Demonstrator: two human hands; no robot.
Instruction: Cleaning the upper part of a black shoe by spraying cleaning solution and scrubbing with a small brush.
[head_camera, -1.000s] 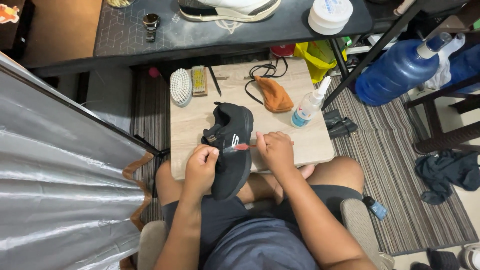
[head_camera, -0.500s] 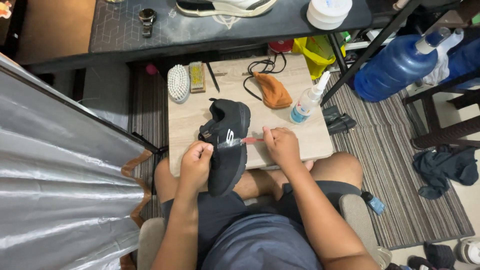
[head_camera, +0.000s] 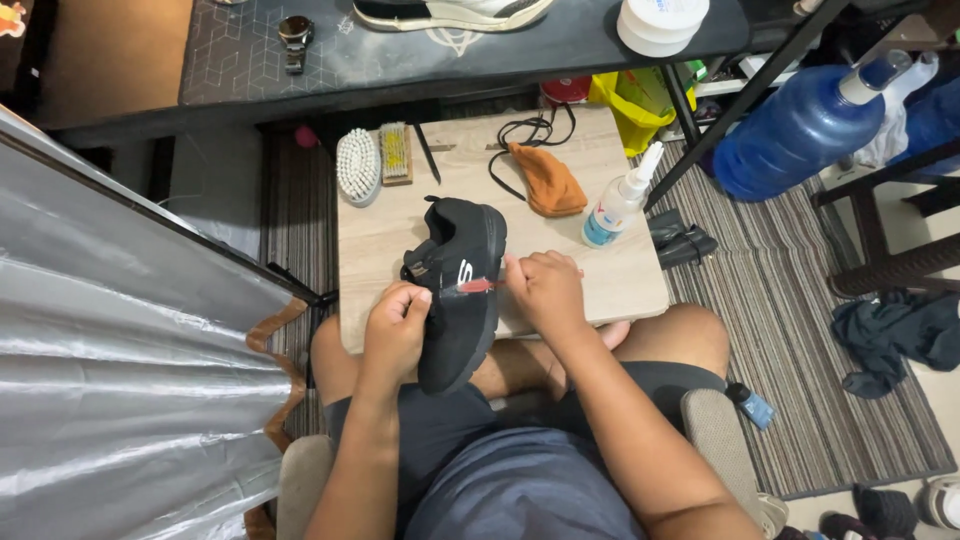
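black shoe (head_camera: 462, 290) with a white mark on its side, middle of the frame. small red strip (head_camera: 476, 286) across it. light wood table (head_camera: 385, 235), pale and grainy. orange cloth (head_camera: 548, 180) and black cord (head_camera: 525, 130) near the top middle. white brush (head_camera: 358, 165) upper left of the table. big blue bottle (head_camera: 800, 130) upper right. grey striped rug (head_camera: 790, 320) on the right. shiny silver sheet (head_camera: 120, 350) on the left.

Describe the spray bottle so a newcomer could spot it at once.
Start at the low wooden table in front of the seated person. Near its right edge, beyond the right hand, stands a small clear spray bottle with a white nozzle, right of the orange cloth.
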